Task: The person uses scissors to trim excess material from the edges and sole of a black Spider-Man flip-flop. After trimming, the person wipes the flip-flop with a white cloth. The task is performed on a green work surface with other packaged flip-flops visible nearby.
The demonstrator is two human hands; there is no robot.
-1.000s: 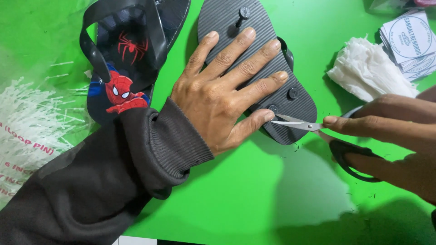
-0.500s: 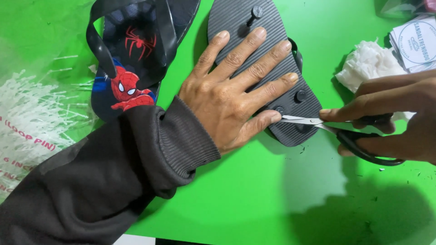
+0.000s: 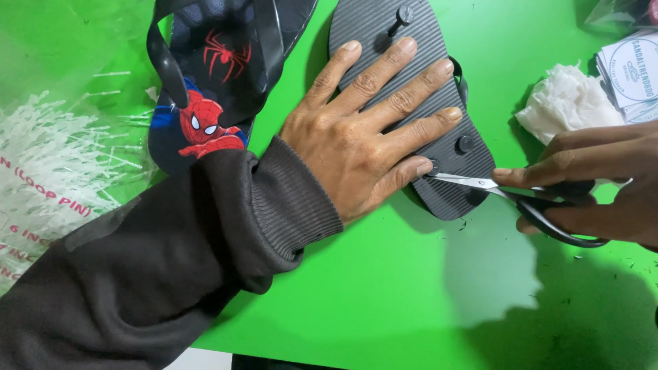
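A dark grey flip-flop (image 3: 384,27) lies sole-up on the green table (image 3: 384,301), with round strap plugs poking through its ribbed underside. My left hand (image 3: 363,130) presses flat on that sole, fingers spread, the sleeve dark grey. My right hand (image 3: 596,185) grips black-handled scissors (image 3: 528,199). Their steel blades reach a strap plug at the sole's near edge, beside my left thumb tip. A second flip-flop (image 3: 219,75) lies to the left, strap side up, printed with a red and blue masked cartoon figure and a red spider.
A clear plastic bag of white loop pins (image 3: 48,171) lies at the left edge. Crumpled white tissue (image 3: 562,99) and a stack of round-printed white cards (image 3: 634,68) sit at the upper right. Small black trimmings speckle the table near the scissors.
The view has shifted a little. My right hand has brought the scissors closer, and the blade tips now sit at the plug by my left thumb. My left hand stays pressed on the sole.
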